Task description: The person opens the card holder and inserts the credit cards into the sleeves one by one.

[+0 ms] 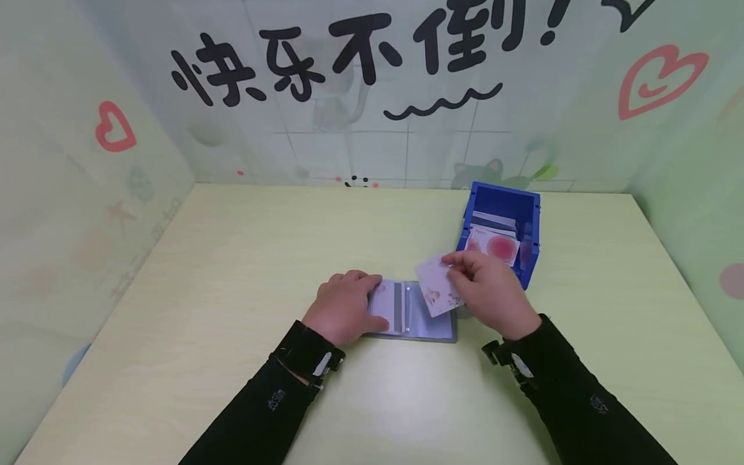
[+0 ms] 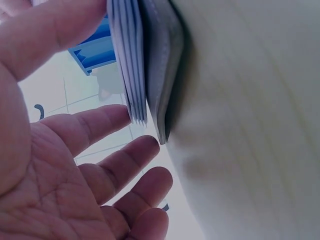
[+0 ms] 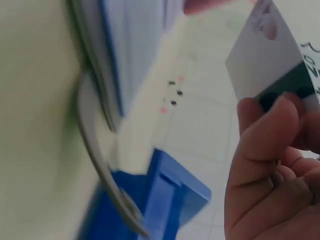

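Pale tabletop (image 1: 244, 271): loosely spread left hand (image 1: 343, 307) rests on album (image 1: 429, 330) at nine o'clock; right hand (image 1: 493, 290), pinching card (image 1: 434, 284) at two o'clock, should probably align it squarely.

A booth-like workspace, its wider premises impossible to place, sits hemmed in on three sides by decorated walls around a pale wood-grain counter (image 1: 203, 310). Bold black Chinese lettering (image 1: 367, 61) runs across the pale back wall (image 1: 349, 152) above a wavy black line (image 1: 444, 103), with a faint grid and a grey cartoon animal (image 1: 478, 175) lower down. A red heart (image 1: 119, 144) marks the whitish left wall (image 1: 46, 226); a larger red heart (image 1: 668, 98) appears toward the right, beside a soft green right wall (image 1: 712, 219).
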Motion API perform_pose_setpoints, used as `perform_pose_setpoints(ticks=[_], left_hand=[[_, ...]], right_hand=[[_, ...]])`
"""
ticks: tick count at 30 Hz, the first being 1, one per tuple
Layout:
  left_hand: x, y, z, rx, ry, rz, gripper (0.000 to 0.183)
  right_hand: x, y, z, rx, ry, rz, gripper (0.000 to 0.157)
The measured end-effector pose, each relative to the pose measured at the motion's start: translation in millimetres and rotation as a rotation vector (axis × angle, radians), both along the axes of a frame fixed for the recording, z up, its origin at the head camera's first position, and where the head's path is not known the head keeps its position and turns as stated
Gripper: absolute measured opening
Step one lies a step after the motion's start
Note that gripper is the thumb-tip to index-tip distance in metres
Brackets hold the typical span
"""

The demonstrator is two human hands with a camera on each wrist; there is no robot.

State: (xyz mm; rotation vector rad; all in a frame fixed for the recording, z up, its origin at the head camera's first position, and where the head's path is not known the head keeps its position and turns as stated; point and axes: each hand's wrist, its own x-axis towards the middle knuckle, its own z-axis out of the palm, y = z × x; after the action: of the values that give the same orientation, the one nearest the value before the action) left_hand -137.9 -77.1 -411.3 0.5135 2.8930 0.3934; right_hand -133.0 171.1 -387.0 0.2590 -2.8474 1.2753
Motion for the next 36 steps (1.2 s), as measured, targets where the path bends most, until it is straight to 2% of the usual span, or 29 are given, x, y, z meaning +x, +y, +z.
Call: perform_pose_setpoints(ticks=[4, 11, 22, 30, 36], left_hand=[[-0.4, 0, 1.2, -0.009, -0.002, 0.001, 0.077], [-0.5, 1, 4.4, -0.015, -0.008, -0.003, 0.076], [-1.2, 1, 4.1, -0.018, -0.025, -0.008, 0.076], [-0.8, 1, 3.4, -0.026, -0.029, -0.012, 0.076], [-0.7, 2, 3.6, -0.026, -0.026, -0.024, 0.076]], right_hand=[[1.1, -14, -10.1, 0.026, -0.128, 0.049, 0.022], [0.2, -25, -18.4, 0.064, -0.244, 0.041, 0.025], [1.0, -32, -17.5, 0.166, -0.236, 0.031, 0.026], [2.6, -38, -20.3, 0.222, -0.282, 0.092, 0.040], [6.0, -44, -18.8, 0.225, -0.296, 0.088, 0.046]])
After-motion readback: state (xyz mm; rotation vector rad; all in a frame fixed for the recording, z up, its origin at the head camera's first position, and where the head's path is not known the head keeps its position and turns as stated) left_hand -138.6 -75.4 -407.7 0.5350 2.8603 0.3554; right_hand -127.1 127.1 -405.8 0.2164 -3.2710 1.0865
